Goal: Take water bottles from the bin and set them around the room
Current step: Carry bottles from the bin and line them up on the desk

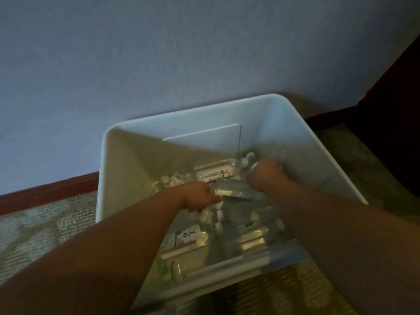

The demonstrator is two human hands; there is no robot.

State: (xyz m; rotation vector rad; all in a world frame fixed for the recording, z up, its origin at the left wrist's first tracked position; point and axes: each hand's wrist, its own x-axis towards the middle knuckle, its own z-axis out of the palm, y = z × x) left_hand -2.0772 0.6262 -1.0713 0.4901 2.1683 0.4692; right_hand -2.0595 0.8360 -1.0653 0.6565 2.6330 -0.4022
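Observation:
A large white plastic bin (141, 151) stands on the carpet against the wall. Several clear water bottles with white caps lie piled in its bottom; one with a white label (216, 170) lies at the far side, another labelled one (186, 237) lies nearer to me. Both my arms reach down into the bin. My left hand (200, 196) has its fingers curled over the white-capped necks of bottles in the middle of the pile. My right hand (268, 172) is fisted round the capped top of a bottle (254, 165) near the right wall.
A blue-grey wall (159, 53) rises right behind the bin, with a reddish-brown skirting board (50, 192) along its foot. Patterned carpet (45, 228) surrounds the bin. A dark piece of furniture (391, 110) stands at the right.

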